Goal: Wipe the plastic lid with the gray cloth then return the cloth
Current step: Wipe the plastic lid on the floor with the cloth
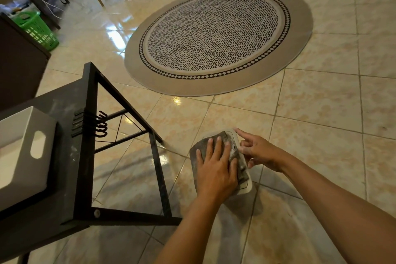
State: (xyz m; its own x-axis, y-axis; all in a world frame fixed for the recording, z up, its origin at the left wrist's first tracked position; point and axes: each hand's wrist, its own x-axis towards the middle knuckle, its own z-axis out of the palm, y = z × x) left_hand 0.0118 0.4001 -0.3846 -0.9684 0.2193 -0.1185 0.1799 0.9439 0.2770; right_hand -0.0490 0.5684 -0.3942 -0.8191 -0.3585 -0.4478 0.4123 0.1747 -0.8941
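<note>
A pale plastic lid (246, 187) is held in the air above the tiled floor, low in the middle of the head view. The gray cloth (202, 146) lies spread over most of its top face. My left hand (215, 169) presses flat on the cloth, fingers apart and pointing away from me. My right hand (258, 153) grips the lid's right edge, with the index finger stretched along the far corner. Only the right rim and near corner of the lid show; the rest is hidden under cloth and hand.
A black metal rack (85, 156) stands at the left, with black hooks (100, 124) on its side and a white plastic bin (23, 150) on its shelf. A round patterned rug (218, 36) lies ahead. A green basket (35, 28) sits far left.
</note>
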